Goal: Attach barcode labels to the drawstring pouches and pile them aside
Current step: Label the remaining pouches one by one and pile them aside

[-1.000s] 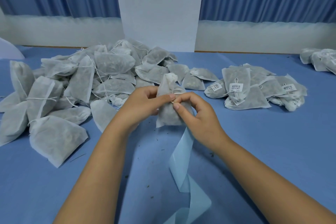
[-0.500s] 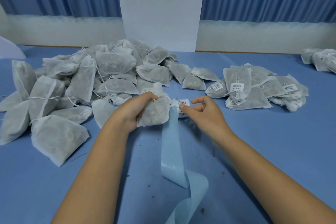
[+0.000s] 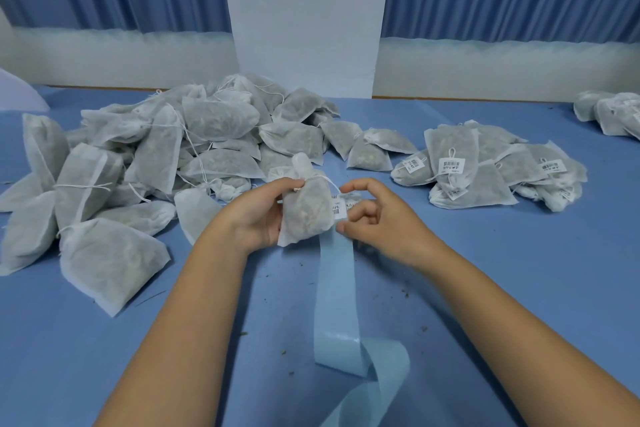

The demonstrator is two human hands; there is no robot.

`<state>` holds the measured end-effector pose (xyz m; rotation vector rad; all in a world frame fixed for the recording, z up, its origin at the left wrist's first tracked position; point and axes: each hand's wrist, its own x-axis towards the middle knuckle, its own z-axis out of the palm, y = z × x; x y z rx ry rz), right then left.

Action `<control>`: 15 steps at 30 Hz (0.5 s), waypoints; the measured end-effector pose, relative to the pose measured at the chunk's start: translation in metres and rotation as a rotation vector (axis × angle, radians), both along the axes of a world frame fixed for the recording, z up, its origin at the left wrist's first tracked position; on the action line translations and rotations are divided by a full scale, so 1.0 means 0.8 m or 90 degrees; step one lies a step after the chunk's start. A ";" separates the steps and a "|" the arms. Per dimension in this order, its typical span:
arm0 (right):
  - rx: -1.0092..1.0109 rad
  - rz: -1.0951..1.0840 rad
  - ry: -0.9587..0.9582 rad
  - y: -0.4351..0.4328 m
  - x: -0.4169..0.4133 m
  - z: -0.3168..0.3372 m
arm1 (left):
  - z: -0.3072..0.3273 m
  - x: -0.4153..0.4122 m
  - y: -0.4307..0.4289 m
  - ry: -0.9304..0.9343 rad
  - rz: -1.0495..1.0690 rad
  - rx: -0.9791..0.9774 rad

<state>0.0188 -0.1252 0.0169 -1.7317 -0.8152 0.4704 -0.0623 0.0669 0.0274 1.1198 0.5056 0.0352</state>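
Looking down from the head camera, I see a small white barcode label [image 3: 340,207] at the top of a pale blue backing strip [image 3: 337,295]; black bars show on it, but I cannot read its print. My right hand [image 3: 377,222] sits at that label with thumb and forefinger curled apart in a loose ring, thumb tip just under the label on the strip; whether it pinches anything I cannot tell. My left hand [image 3: 258,215] is closed round a drawstring pouch [image 3: 306,210], thumb across its front, fingers behind. The pouch is thin white non-woven fabric, greyish from dark dried filling showing through, its neck gathered into a puff above a white cord, held upright above the middle of the blue desk [image 3: 519,270] with the label touching its right side.

The strip runs from the label toward the desk's near edge, where it folds and curls.

Toward the far left lies a big heap of unlabelled pouches [image 3: 166,163]. Toward the far right lies a smaller pile of labelled pouches [image 3: 485,170], each white tag carrying bars and a line of characters too blurred to read. More pouches [image 3: 609,111] sit at the far right corner. Dark crumbs fleck the desk near my right wrist.
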 end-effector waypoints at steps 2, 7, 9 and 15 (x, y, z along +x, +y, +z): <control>-0.024 0.053 -0.024 -0.004 0.003 0.002 | -0.002 0.002 -0.001 0.000 -0.008 -0.016; -0.054 0.074 -0.054 -0.006 0.007 0.003 | -0.007 0.007 -0.004 -0.001 -0.009 -0.054; -0.048 0.062 -0.075 -0.007 0.007 0.004 | -0.010 0.008 -0.004 0.001 -0.007 -0.069; -0.004 0.009 -0.124 -0.008 0.002 0.009 | -0.011 0.010 -0.007 0.010 0.007 -0.163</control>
